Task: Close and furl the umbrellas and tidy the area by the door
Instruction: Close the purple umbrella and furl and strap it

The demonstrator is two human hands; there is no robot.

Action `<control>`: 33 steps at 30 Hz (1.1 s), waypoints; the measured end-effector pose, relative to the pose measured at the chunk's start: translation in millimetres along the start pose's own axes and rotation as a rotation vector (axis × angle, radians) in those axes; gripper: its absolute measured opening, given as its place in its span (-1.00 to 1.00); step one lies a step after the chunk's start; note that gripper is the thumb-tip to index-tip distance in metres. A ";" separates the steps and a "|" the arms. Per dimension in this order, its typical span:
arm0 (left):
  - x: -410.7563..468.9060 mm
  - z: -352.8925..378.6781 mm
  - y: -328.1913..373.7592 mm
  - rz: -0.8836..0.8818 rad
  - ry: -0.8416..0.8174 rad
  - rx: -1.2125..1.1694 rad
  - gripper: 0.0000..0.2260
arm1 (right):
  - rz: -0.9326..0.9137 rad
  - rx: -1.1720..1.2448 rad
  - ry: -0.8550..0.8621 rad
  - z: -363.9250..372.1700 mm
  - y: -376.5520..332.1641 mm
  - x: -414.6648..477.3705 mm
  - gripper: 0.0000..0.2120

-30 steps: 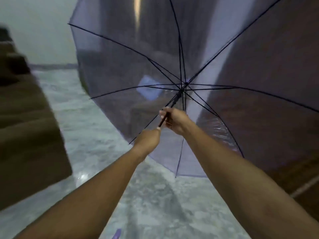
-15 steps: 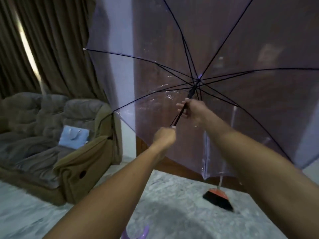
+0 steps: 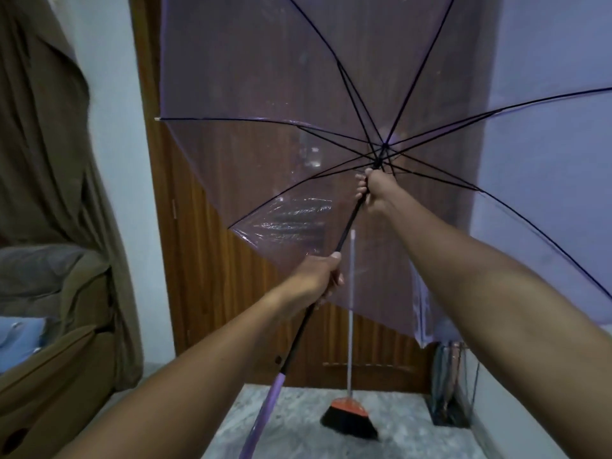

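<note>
- Transparent purple umbrella (image 3: 265,77) with black ribs stands open, held up before the brown wooden door (image 3: 205,276).
- Left hand (image 3: 319,276) curls its fingers round the thin black shaft (image 3: 347,230), at the near part.
- Right hand (image 3: 372,190) grips the shaft farther up, just under the ribs.
- Orange-and-black broom (image 3: 349,415) leans on the door.
</note>
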State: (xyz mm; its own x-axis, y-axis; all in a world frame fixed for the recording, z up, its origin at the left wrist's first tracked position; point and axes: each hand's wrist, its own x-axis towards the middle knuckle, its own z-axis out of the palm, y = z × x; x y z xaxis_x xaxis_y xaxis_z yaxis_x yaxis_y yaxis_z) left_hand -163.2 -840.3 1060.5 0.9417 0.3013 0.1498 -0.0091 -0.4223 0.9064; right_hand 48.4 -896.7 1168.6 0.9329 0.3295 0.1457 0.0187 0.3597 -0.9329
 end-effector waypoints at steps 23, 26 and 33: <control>138.4 105.8 -17.7 0.279 -0.116 -0.099 -0.50 | -0.090 0.063 0.237 -128.7 -24.5 79.7 -0.61; 171.8 100.3 -28.1 0.313 -0.146 -0.098 -0.49 | -0.106 0.070 0.271 -128.9 -20.5 103.0 -0.62; 262.0 81.8 -38.6 0.347 -0.163 -0.087 -0.53 | -0.131 0.075 0.358 -109.4 -11.6 171.4 -0.65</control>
State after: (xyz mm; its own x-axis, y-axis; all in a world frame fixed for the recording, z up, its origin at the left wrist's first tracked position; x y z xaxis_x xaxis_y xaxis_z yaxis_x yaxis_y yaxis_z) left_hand 111.4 -815.0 1032.5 0.9187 0.0105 0.3948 -0.3582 -0.3992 0.8440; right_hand 247.4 -940.0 1168.4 0.9910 -0.0444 0.1260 0.1325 0.4455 -0.8854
